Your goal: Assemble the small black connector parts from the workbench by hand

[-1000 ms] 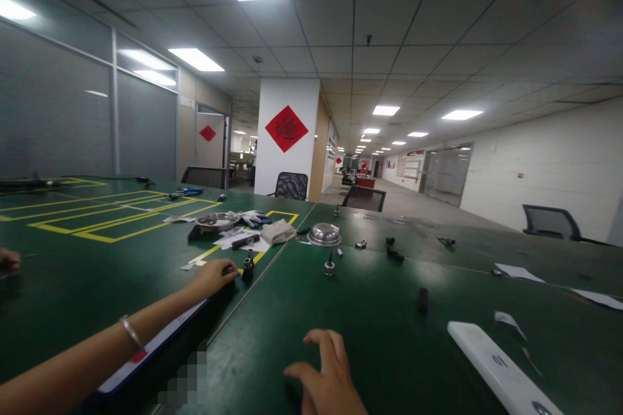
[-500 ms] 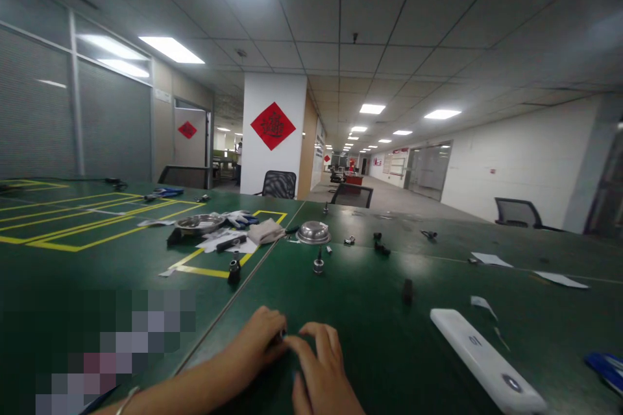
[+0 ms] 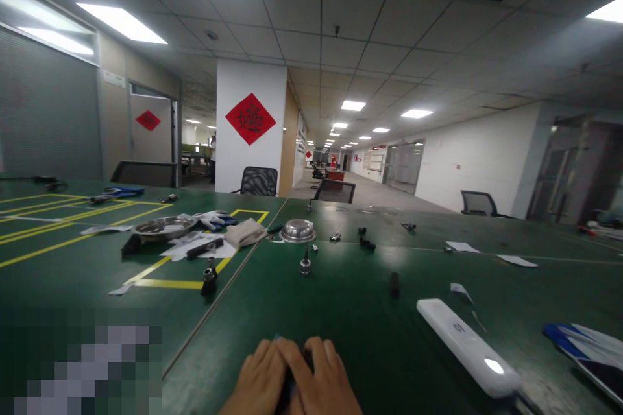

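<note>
At the bottom middle, just above the green table [image 3: 370, 331], my left hand [image 3: 259, 373] and my right hand [image 3: 322, 376] are pressed side by side. Their fingers curl down around something dark between them, mostly hidden, with a bluish spot showing at the fingertips. What it is I cannot make out. Beyond the hands stands a small metal part with a thin stem [image 3: 305, 266]. Farther back lies a shiny domed metal dish [image 3: 298, 231]. To the left is a black fitting with a metal top [image 3: 209, 279], and a black block [image 3: 394, 285] is to the right.
A long white device [image 3: 467, 347] lies at right, near a blue and white item [image 3: 584, 350]. At left are a metal tray [image 3: 164, 227], gloves [image 3: 214, 219], a beige cloth [image 3: 246, 232] and papers. Small black parts [image 3: 366, 242] sit farther back. Chairs line the far edge.
My hands have come together; the left has moved in beside the right, closing the gap between them. The head view has turned slightly right, so the table things appear farther left.
</note>
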